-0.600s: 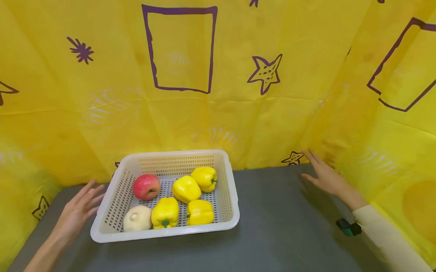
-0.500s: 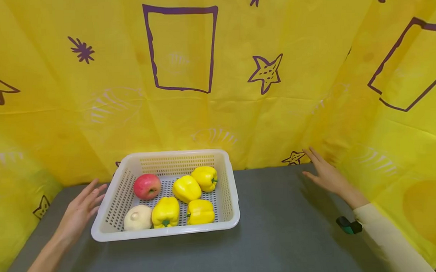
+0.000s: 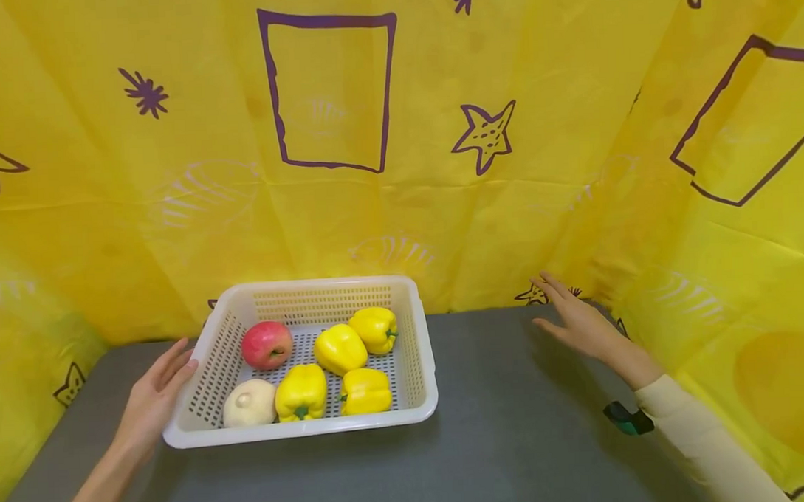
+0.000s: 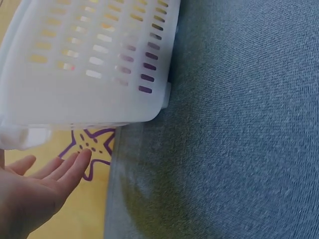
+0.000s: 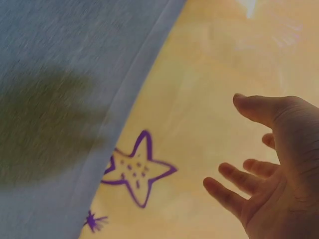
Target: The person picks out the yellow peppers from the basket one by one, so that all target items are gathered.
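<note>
A white perforated plastic basket sits on the grey table, left of centre in the head view. Inside it lie a red apple, a pale round vegetable or fruit with a small knob, and several yellow bell peppers. My left hand is right at the basket's left rim, fingers extended; in the left wrist view the hand lies just beside the basket's wall. Over the right part of the table my right hand hovers with relaxed, spread fingers, holding nothing.
Yellow cloth with purple drawings hangs behind and at both sides of the grey table. A dark band with a green part shows beside the right sleeve.
My left hand has moved right, closer to the basket's rim. My right hand has shifted a little to the left. Basket and contents stay as they were.
</note>
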Demonstrator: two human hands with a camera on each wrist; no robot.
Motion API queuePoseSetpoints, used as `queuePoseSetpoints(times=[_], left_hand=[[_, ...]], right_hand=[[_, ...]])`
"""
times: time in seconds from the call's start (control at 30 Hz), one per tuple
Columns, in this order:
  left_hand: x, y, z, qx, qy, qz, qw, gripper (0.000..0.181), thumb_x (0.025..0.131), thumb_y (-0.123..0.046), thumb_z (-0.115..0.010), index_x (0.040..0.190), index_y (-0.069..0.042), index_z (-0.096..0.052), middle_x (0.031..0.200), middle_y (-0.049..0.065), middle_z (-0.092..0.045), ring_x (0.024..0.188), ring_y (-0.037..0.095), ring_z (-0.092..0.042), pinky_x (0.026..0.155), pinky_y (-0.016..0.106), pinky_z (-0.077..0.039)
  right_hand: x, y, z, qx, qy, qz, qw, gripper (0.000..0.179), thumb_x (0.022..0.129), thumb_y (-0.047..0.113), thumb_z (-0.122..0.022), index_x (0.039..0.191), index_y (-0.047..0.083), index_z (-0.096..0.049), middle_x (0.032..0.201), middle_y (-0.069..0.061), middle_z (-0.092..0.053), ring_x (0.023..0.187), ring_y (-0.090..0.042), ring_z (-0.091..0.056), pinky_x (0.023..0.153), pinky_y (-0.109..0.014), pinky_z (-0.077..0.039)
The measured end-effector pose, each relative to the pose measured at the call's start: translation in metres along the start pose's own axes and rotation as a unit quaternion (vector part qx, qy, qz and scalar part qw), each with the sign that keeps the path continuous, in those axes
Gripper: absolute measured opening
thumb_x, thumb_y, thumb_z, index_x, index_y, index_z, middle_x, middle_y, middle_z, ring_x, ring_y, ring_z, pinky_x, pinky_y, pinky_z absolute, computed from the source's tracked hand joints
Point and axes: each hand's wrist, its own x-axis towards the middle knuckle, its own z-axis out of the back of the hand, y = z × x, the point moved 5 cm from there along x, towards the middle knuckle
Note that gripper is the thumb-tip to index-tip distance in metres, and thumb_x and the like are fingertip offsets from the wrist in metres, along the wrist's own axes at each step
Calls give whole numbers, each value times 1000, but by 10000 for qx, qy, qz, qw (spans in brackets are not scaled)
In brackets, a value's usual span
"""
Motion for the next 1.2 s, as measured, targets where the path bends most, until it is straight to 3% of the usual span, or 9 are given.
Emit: queuePoseSetpoints(times=[0.1, 0.17, 0.27, 0.37, 0.47, 0.57, 0.8, 0.93, 1.2], left_hand=[[-2, 4, -2, -91, 49, 149, 9998, 71, 102, -46, -44, 158, -13, -14, 151, 32, -26, 87, -19, -50, 69, 15, -49], [-2, 6, -4, -259, 102, 246, 9993, 71, 102, -46, -45, 158, -16, -14, 153, 27, -29, 88, -17, -52, 70, 17, -50], [-2, 8, -6, -623, 157, 390, 9972, 70, 101, -45, -48, 158, -21, -15, 150, 5, -43, 89, -12, -57, 71, 20, -53], [-1, 10, -7, -1092, 203, 528, 9924, 72, 100, -42, -53, 158, -23, -15, 124, -25, -53, 86, -6, -62, 69, 24, -55], [-1, 10, -7, -1489, 226, 567, 9870, 74, 99, -37, -57, 158, -21, -15, 104, -36, -56, 83, -2, -65, 65, 27, -56], [0, 9, -7, -1727, 239, 571, 9830, 74, 99, -34, -59, 158, -18, -16, 98, -35, -59, 81, 1, -67, 63, 29, -57], [1, 9, -9, -1816, 231, 703, 9806, 72, 99, -34, -59, 157, -16, -21, 95, -34, -60, 81, 2, -67, 64, 31, -57], [2, 9, -10, -2099, 287, 664, 9751, 71, 99, -32, -60, 157, -16, -22, 97, -31, -63, 82, 3, -68, 64, 30, -57], [1, 10, -10, -2426, 261, 594, 9679, 64, 99, -27, -61, 155, -24, -30, 99, -29, -65, 81, 5, -69, 63, 30, -57]], right_hand=[[2, 11, -1, 91, -261, 228, 9994, 68, 90, 14, -71, 147, -3, -37, 149, -30, -34, 120, -48, -51, 86, -57, -50], [2, 19, 0, 178, -488, 406, 9978, 66, 88, 11, -74, 144, -3, -41, 145, -28, -42, 122, -46, -51, 90, -58, -48], [2, 34, 2, 265, -718, 645, 9950, 66, 85, 8, -76, 141, -4, -45, 139, -25, -50, 115, -42, -57, 88, -55, -50], [4, 50, 2, 364, -755, 813, 9932, 67, 84, 8, -77, 141, -3, -45, 139, -23, -50, 117, -40, -57, 89, -53, -50], [8, 66, 1, 461, -738, 942, 9917, 67, 84, 13, -78, 141, 0, -46, 142, -20, -49, 124, -39, -52, 94, -53, -47], [13, 82, 0, 595, -684, 1077, 9900, 68, 83, 17, -79, 142, 2, -47, 144, -18, -48, 126, -36, -51, 97, -51, -46], [27, 110, -7, 927, -536, 1300, 9857, 67, 83, 19, -80, 141, 4, -49, 144, -15, -48, 129, -32, -50, 100, -49, -45], [34, 121, -12, 1155, -455, 1321, 9834, 68, 84, 20, -79, 141, 2, -48, 144, -14, -48, 129, -30, -50, 101, -46, -45], [44, 148, -27, 1725, -351, 1545, 9722, 71, 83, 15, -79, 143, -2, -43, 141, -16, -51, 122, -29, -55, 95, -39, -51]])
